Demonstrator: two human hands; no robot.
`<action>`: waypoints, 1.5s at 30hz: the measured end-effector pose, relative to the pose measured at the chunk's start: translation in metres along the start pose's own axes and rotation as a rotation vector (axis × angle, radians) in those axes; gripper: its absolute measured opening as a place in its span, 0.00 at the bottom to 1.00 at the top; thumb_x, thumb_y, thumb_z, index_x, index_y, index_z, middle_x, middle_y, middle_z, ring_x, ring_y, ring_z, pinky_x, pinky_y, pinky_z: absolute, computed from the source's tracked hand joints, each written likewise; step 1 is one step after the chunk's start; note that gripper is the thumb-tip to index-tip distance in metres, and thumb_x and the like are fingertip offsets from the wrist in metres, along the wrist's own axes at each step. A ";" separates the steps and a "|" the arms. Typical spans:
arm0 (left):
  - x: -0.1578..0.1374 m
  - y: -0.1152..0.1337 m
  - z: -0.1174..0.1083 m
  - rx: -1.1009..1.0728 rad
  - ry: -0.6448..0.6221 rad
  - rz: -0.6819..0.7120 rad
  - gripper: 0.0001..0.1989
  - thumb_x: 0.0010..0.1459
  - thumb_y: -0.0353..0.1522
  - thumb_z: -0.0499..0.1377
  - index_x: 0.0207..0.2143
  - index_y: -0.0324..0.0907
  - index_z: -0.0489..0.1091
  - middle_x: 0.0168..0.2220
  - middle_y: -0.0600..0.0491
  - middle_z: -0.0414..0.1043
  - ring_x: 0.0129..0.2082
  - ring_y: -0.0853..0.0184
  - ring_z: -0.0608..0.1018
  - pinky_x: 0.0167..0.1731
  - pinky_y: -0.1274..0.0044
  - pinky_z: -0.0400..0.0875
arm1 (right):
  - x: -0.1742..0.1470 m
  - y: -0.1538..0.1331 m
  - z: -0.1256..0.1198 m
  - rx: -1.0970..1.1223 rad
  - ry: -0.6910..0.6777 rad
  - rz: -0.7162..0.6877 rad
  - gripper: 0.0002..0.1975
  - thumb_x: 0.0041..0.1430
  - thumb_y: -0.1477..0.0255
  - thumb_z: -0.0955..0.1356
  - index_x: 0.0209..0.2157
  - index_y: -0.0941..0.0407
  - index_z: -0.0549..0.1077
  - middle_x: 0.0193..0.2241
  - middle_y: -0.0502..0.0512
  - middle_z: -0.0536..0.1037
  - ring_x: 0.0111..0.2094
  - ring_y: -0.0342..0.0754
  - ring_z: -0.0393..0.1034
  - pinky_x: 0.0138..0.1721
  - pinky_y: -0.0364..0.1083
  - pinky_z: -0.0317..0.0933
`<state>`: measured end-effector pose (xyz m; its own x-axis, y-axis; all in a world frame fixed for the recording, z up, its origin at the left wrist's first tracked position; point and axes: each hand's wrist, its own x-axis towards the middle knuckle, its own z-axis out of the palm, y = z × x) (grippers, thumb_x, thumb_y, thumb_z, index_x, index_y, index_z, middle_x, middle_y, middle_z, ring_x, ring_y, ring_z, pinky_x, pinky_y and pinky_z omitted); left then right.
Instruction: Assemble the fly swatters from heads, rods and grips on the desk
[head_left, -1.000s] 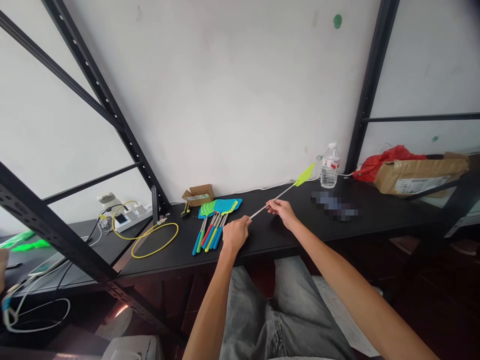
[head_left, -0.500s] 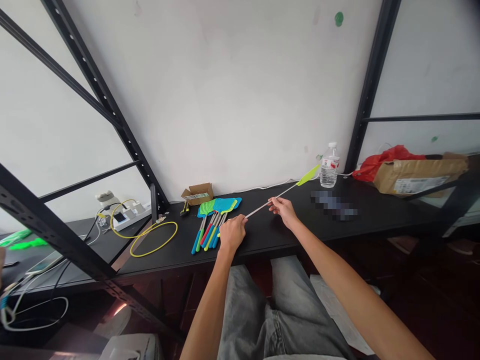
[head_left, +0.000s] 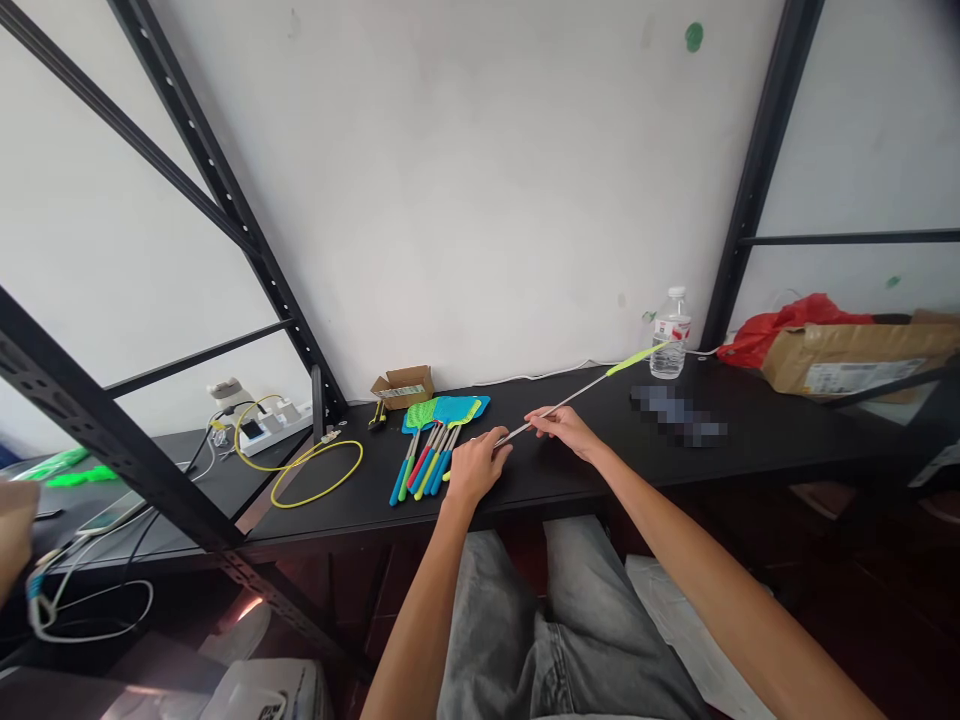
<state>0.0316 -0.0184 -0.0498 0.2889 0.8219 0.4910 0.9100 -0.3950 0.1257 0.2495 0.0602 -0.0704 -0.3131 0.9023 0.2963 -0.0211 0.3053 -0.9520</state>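
a yellow-green fly swatter [head_left: 581, 392] slants over the black worktop [head_left: 787, 430], running through both hands. the left hand [head_left: 476, 468] has its grip closed around the handle end, the fingers hiding most of it; a bit of yellow-green shows past the palm. the right hand [head_left: 566, 428] pinches the thin shaft between thumb and fingers, so its grip is clamped there, partway along, with the blade [head_left: 632, 362] reaching out beyond it, seen almost edge-on. the blade's tip overlaps the water bottle [head_left: 669, 368] in view; whether they touch i cannot tell. just left of the left hand lies a bunch of swatters [head_left: 454, 408], handles toward the person, near a small cardboard box [head_left: 405, 392].
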 end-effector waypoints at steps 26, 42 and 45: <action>0.003 0.000 0.009 0.056 0.012 -0.081 0.21 0.68 0.45 0.43 0.48 0.51 0.73 0.42 0.51 0.78 0.40 0.64 0.78 0.31 0.78 0.58 | 0.006 0.007 0.004 0.079 0.305 0.048 0.21 0.53 0.52 0.70 0.27 0.58 0.78 0.25 0.59 0.81 0.25 0.45 0.72 0.25 0.43 0.57; 0.003 0.000 0.005 0.161 0.116 -0.148 0.20 0.68 0.40 0.43 0.46 0.51 0.74 0.39 0.49 0.78 0.42 0.59 0.73 0.42 0.71 0.56 | 0.007 0.008 0.002 0.209 0.457 0.044 0.20 0.50 0.54 0.72 0.25 0.58 0.78 0.24 0.60 0.80 0.24 0.46 0.70 0.23 0.44 0.57; 0.003 -0.001 0.005 0.162 0.134 -0.173 0.20 0.68 0.39 0.43 0.46 0.51 0.74 0.40 0.49 0.78 0.44 0.58 0.72 0.44 0.69 0.55 | 0.006 0.007 0.002 0.244 0.492 0.040 0.20 0.50 0.53 0.72 0.26 0.58 0.78 0.25 0.60 0.80 0.25 0.46 0.70 0.22 0.44 0.58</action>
<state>0.0329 -0.0138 -0.0530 0.0933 0.8052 0.5856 0.9811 -0.1743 0.0834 0.2457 0.0673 -0.0751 0.1611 0.9655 0.2045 -0.2557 0.2409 -0.9363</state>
